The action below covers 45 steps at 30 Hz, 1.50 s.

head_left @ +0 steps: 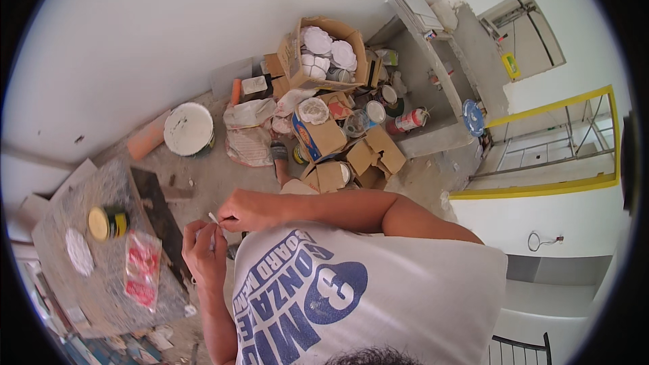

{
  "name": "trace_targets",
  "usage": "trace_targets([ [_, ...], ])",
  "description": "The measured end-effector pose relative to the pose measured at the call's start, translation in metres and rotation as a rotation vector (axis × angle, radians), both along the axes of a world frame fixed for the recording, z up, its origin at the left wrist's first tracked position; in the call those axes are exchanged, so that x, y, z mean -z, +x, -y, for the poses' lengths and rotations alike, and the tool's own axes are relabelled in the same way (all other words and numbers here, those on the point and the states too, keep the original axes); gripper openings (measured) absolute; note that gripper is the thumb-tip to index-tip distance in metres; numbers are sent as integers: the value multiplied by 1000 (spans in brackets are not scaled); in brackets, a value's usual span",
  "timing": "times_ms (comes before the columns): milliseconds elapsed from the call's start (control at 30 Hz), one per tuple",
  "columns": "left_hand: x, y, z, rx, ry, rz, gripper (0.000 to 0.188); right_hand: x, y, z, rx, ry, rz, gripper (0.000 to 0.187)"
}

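Note:
In front of my body, at the left of the view, my two hands meet with their fingertips close together. My right hand (251, 211) is closed in a pinch, and a thin white strip (213, 217) sticks out at its fingertips. My left hand (204, 251) has its fingers bent together just beside it, around something pale that I cannot make out. Nearest to the left hand is a wooden work table (101, 192), bearing a yellow-lidded can (108, 223), a red-and-clear plastic packet (142, 270) and a round white cloth-like pad (79, 252).
A large white bucket (188, 128) stands on the floor ahead. Beyond it are stained sacks (249, 142) and a cardboard box (292, 61) of white round pads. Opened cartons (382, 152) and paint cans lie nearby. To the right is a yellow-edged opening (534, 191).

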<state>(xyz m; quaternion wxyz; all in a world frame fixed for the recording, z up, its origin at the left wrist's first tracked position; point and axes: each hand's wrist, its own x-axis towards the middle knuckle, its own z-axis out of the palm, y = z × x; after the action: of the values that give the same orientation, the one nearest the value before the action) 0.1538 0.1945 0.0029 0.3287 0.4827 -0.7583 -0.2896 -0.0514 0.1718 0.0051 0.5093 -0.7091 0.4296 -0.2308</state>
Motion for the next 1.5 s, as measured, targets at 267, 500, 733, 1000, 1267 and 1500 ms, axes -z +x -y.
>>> trace_targets([
  [267,29,-222,127,-55,19,143,10,73,-186,103,370,135,267,20],
  [500,36,-348,212,-76,204,139,9,83,-307,176,493,322,422,21],
  [733,19,-399,256,296,179,296,12,81,-399,199,192,278,361,23],
  [1000,-22,-437,265,333,110,306,11,53,-429,198,240,36,308,15],
  [1267,-52,-432,256,320,83,480,16,37,-417,197,258,-322,99,11],
  [1500,-71,-425,249,360,110,532,14,26,-414,193,125,-348,79,11],
])
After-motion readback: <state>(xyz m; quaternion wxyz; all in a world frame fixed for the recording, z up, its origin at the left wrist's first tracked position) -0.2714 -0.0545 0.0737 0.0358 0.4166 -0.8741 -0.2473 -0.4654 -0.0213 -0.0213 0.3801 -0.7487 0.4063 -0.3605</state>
